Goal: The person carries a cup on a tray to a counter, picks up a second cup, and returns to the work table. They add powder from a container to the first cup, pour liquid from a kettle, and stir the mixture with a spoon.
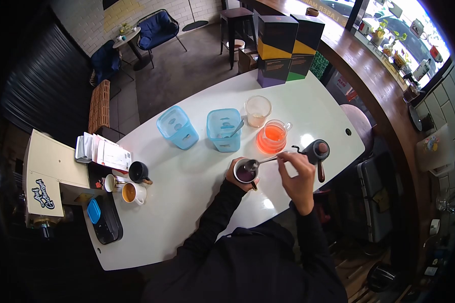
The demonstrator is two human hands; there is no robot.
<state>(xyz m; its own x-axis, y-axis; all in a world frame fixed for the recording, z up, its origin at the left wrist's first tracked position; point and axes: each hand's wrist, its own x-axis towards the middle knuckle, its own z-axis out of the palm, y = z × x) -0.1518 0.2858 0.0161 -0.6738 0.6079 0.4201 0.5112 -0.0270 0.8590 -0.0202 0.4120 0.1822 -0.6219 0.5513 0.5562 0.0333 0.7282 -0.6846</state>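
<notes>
A cup of dark purple liquid [245,172] is in my left hand [234,175], whose fingers wrap round its side. My right hand [298,178] pinches the handle of a metal spoon [253,164], and the spoon's bowl is at the cup's rim. Just beyond the cup stands a glass server of red-orange liquid [272,137], with a clear cup [258,110] behind it. To the right is a dark gooseneck kettle [317,150]. A blue container [224,132] with a spoon in it stands behind the held cup, and a second blue container [179,129] is to its left.
On the white table [187,212], several mugs, including a white one with orange-brown contents [134,193], stand at the left near a paper holder [106,151] and a black tray [107,224]. Dark boxes [277,38] are stacked at the far edge, beside a wooden counter [359,60].
</notes>
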